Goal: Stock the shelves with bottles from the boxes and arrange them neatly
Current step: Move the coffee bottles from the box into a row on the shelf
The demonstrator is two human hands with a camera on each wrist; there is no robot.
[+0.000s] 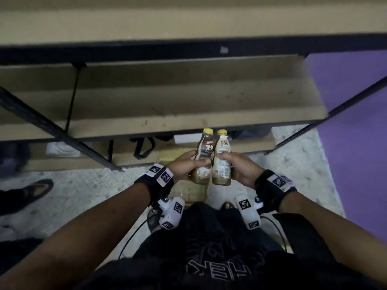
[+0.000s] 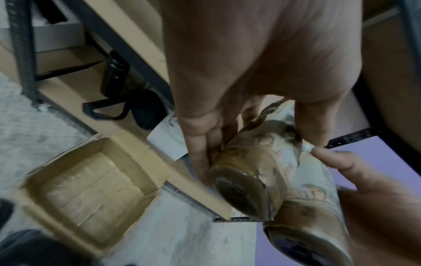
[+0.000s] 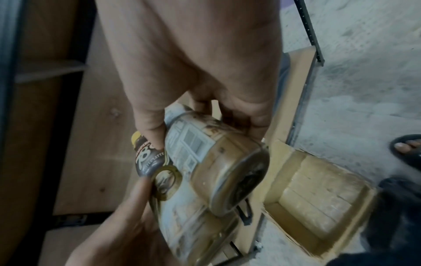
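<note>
Two yellow-capped coffee bottles are held side by side in front of the shelf unit. My left hand [image 1: 189, 165] grips the dark-labelled bottle [image 1: 204, 155] around its middle; its base [image 2: 241, 192] faces the left wrist camera. My right hand [image 1: 236, 166] grips the light-labelled bottle [image 1: 222, 158], whose base [image 3: 241, 181] shows in the right wrist view. The bottles touch each other. The wooden shelf board [image 1: 167, 105] in front of me has nothing on it. Below my hands an open cardboard box [image 2: 91, 190] sits on the floor with only its inner liner visible.
The shelf unit has a black metal frame [image 1: 50, 126] with diagonal posts left and right. A black bag [image 1: 142, 147] and white boxes [image 1: 62, 148] lie on the lowest shelf. Another person's sandalled foot [image 1: 31, 191] stands at the left. A purple wall [image 1: 356, 122] is to the right.
</note>
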